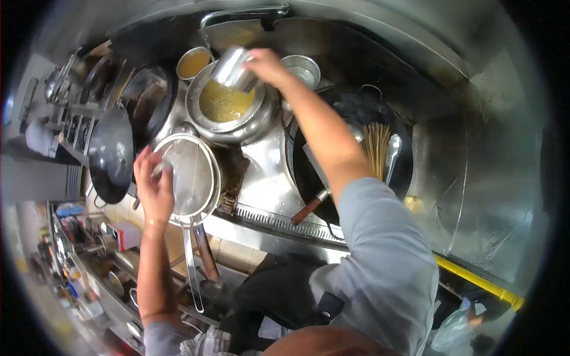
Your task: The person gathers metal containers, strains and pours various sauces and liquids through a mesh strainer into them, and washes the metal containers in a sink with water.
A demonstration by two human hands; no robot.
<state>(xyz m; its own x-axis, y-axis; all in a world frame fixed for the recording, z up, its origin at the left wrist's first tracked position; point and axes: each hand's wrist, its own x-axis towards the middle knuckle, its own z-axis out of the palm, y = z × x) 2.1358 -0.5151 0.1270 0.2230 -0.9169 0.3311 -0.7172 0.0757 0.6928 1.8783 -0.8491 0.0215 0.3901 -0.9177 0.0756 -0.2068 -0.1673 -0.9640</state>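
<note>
While right hand (267, 66) grips metal cup (233, 70) over pot (262, 126) | left hand (155, 187) — half-open — near strainer (195, 184)

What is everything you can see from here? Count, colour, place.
Cup: 1, silver, over the pot
Pot: 1, silver, top centre, yellow liquid inside
Bowls: 2, silver; one left of the pot with orange-brown liquid, one right
Tap: 1, silver, top
Strainer: at least 1, silver, near the left hand
Woks: 3, dark; two left, one right
Brush: 1, tan, right wok
Ladle: 1, silver, beside the brush
Bar: 1, yellow, lower right
Clutter: uncountable, mixed, lower left
Other people: 2, blurred, far left and lower right
Hands: 2, bare; left by the strainer, right holding the cup
</note>
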